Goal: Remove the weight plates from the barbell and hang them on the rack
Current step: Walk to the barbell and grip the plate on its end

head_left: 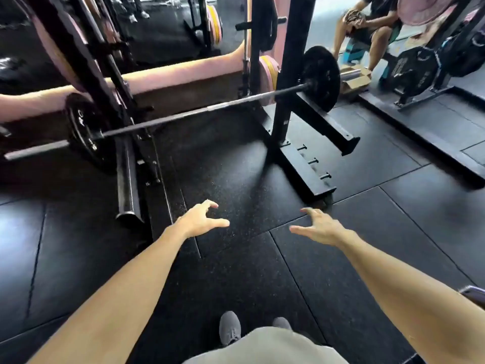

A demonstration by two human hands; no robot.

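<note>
A steel barbell (183, 115) lies low across the black rack (291, 74), slanting up to the right. One black weight plate (85, 132) sits on its left sleeve and another black weight plate (321, 78) on its right sleeve. Pink and yellow plates (269, 74) hang on the rack's upright behind the bar. My left hand (200, 219) and my right hand (321, 228) reach out over the floor, well short of the barbell, fingers spread, holding nothing.
The rack's base foot (309, 166) with small pegs juts toward me on the right. A dark tube (127, 185) lies on the floor at left. A seated person (372, 24) and a plate tree (417, 72) are at the far right. Black rubber mats cover the floor.
</note>
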